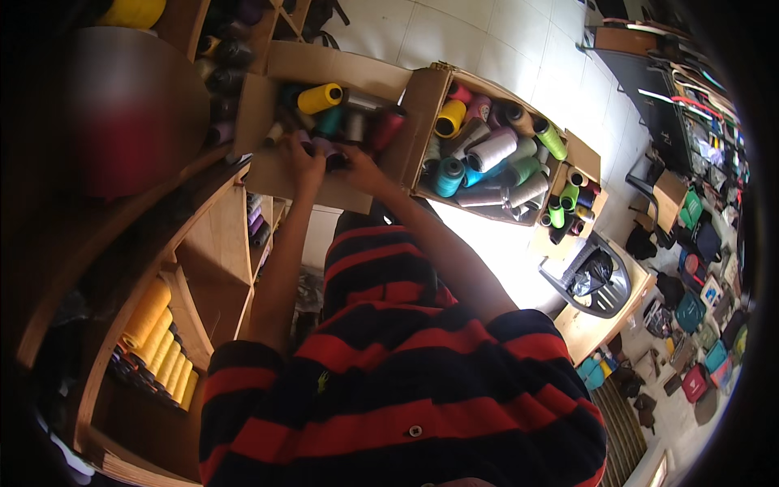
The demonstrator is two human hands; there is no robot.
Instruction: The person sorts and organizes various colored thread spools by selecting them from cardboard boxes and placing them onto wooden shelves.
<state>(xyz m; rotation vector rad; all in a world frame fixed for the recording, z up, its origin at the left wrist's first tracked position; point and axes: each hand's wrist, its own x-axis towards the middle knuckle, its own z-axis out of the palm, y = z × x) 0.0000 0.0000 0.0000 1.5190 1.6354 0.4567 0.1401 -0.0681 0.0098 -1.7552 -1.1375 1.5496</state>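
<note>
L grip [307, 169], R grip [361, 169], spools [324, 148] pt. hidden

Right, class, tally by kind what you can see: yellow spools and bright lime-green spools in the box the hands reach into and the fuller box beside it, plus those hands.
Yellow spools: 2
Bright lime-green spool: 1
Hands, left hand and right hand: 2
Total: 5
</note>
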